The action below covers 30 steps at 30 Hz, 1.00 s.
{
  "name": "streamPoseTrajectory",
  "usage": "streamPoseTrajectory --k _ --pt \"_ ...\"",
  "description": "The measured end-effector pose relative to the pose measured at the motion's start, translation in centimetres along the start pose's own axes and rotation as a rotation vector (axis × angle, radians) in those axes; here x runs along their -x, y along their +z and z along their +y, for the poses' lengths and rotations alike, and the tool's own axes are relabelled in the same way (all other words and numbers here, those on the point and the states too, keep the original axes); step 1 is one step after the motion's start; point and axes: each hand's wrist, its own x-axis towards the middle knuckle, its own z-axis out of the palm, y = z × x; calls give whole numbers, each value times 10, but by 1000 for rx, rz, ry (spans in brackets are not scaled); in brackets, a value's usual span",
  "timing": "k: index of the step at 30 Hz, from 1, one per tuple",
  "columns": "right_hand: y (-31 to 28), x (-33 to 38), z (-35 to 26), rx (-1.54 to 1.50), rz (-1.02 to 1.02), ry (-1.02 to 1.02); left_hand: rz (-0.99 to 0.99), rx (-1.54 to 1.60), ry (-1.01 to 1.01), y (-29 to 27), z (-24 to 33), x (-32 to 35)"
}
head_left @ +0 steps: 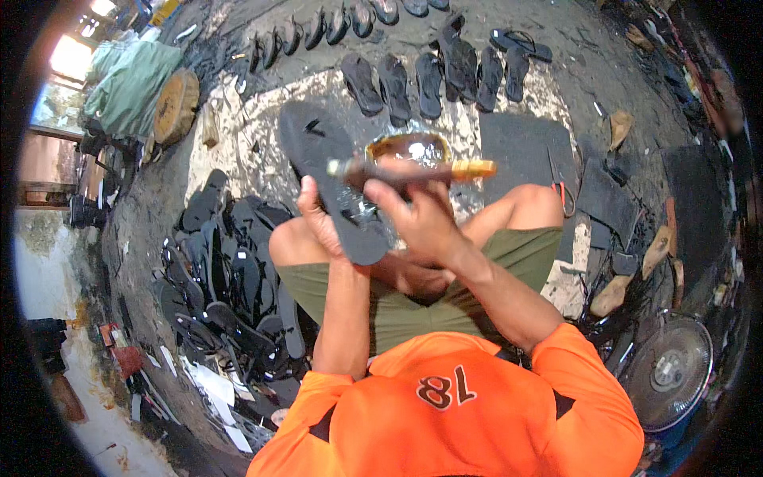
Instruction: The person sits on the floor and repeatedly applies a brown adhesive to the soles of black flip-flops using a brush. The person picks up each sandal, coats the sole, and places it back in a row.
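A dark flip-flop sole (327, 147) is tilted in my left hand (318, 219), with the thumb along its edge. My right hand (425, 226) is closed around a dark stick-like tool (377, 172) with an orange end; motion smears it, and I cannot tell its exact kind. Its pale tip lies over the middle of the sole; whether it touches is unclear. Just beyond my right hand stands a yellow-rimmed bowl (371, 149) with something glossy in it.
Several finished-looking sandals (429, 83) lie in rows ahead. A heap of dark soles (238, 270) is at my left. To the right are a dark sheet (517, 143), red-handled scissors (565, 195), wooden shoe lasts (612, 296) and a fan (668, 366). A round wooden block (176, 106) stands far left.
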Motion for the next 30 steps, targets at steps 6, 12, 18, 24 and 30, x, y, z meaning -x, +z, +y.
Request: streamPoseTrajectory --k 6,12,18,24,30 --pt "-12 11 -17 137 -221 -437 -316 68 -251 -33 25 -15" --pt "-25 -36 -5 309 -273 -569 -263 149 -383 -6 5 9" --pt "-57 20 -8 158 -355 -201 -80 -131 -391 -36 -4 -49" --pt "-113 10 -29 -207 221 161 36 -360 -432 -68 -74 -210" --pt "-133 9 -9 100 308 224 147 -934 -221 -35 -34 -227"
